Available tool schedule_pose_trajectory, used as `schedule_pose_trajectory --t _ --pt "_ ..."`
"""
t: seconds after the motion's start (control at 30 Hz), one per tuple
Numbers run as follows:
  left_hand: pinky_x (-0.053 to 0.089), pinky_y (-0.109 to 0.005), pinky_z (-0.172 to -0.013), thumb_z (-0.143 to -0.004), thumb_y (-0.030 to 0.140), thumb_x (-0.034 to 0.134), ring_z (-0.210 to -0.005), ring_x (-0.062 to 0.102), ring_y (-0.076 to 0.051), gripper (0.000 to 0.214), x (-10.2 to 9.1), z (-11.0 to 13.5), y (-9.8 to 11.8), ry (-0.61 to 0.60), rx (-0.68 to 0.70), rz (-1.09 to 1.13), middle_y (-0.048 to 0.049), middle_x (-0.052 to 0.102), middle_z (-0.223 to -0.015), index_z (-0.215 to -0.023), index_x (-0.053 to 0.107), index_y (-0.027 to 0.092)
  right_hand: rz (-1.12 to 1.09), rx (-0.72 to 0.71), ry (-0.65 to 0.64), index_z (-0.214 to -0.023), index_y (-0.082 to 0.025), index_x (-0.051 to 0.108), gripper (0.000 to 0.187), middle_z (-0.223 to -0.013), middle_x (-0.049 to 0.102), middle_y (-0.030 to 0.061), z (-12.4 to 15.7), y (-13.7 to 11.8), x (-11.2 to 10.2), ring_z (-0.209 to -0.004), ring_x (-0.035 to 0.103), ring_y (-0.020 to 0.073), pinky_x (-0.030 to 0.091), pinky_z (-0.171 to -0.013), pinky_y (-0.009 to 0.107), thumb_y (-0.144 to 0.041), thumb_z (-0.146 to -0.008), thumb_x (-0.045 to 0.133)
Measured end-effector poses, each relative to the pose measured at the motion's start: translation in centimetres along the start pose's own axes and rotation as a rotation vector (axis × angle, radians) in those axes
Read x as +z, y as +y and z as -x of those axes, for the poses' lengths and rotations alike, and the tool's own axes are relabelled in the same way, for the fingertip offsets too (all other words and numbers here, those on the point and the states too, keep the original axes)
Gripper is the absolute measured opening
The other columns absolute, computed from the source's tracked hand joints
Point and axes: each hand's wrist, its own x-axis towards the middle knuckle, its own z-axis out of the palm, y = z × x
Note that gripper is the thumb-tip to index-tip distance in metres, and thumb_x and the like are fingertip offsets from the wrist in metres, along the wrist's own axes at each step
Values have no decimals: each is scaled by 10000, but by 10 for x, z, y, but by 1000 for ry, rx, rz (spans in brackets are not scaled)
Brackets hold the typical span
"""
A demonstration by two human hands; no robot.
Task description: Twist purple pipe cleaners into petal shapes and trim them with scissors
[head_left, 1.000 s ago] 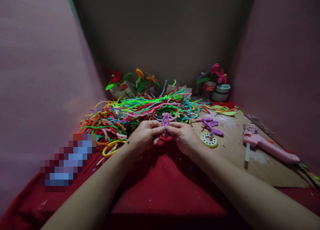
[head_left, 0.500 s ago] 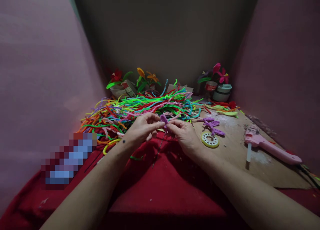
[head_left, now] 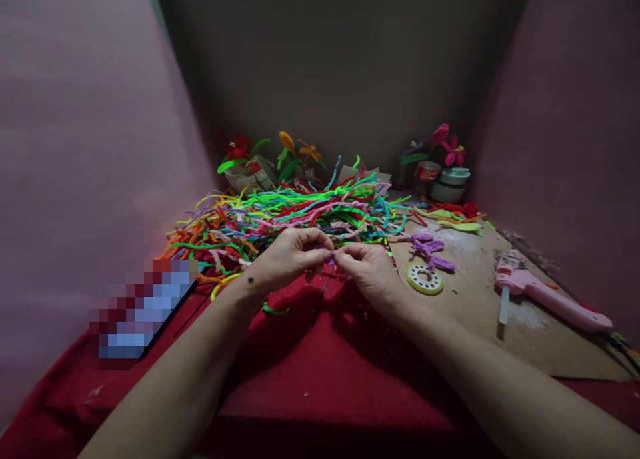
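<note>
Hands [head_left: 295,254] [head_left: 371,272] pinch a purple piece [head_left: 331,262]; red labels [head_left: 427,171] [head_left: 257,168] beyond are illegible.

Dimness fills the scene; the back wall [head_left: 350,59] sinks into murky grey beyond the far edge of the tabletop [head_left: 325,386]. Soft shadows spread beneath the left hand [head_left: 293,252] and right hand [head_left: 369,269] toward the darker near edge, suggesting light from above. Coarse pixelation masks most of the phone [head_left: 155,312] by the left edge. Wide-angle stretch enlarges the forearms [head_left: 170,366].

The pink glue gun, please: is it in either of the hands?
No, the pink glue gun lies on the board, while the left hand and right hand pinch a purple piece.
</note>
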Motion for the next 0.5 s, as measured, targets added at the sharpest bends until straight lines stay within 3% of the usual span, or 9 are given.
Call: schedule_pose_trajectory --t 0.2,0.5 --pt "397 -173 -474 -723 191 553 -460 509 -62 98 -1 0 -3 -20 9 96 32 556 -550 -779 579 114 -88 40 -3 -564 -130 552 192 -509 413 -38 0 -1 0 -503 327 79 261 -486 216 -273 -684 504" --pt "327 -156 -408 -739 235 545 -414 424 -48 105 8 -2 -8 23 43 127 59 496 -506 -768 550 135 -116 35 3 -551 -138 525 177 -519 393 -45 -4 0 -4 -504 306 76 241 -494 225 -279 -657 531"
